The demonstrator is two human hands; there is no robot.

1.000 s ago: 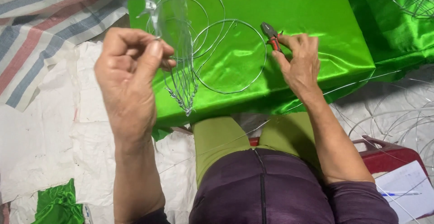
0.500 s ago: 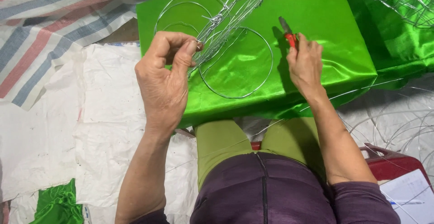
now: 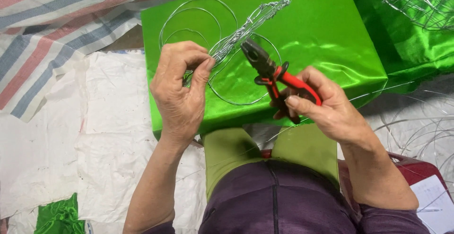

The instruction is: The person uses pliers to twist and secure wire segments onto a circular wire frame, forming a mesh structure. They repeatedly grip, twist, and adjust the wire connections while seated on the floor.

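Shiny green satin cloth (image 3: pixel 331 30) covers a box-shaped block at twelve o'clock from the person's lap, smooth and glossy with bright creases along its edges. On its top lies a thin silver wire frame (image 3: pixel 222 49): several round loops joined along a tightly twisted spine that runs toward one o'clock. The left hand (image 3: pixel 182 90) sits at the frame's near end, its fingers (image 3: pixel 203 71) closed in a pinch on the twisted wire, thumb against forefinger. The right hand (image 3: pixel 326 108), at three o'clock from the left, has its fingers wrapped around the red and black handles of a pair of pliers (image 3: pixel 272 71); the dark metal nose points toward eleven o'clock and sits just beside the twisted spine, though contact cannot be told. White woven sacking (image 3: pixel 52 134), coarse and stained, spreads at nine o'clock, with a red, blue and grey striped tarpaulin (image 3: pixel 52 21) at ten o'clock. More bent wire loops (image 3: pixel 421 0) rest on green satin at two o'clock.
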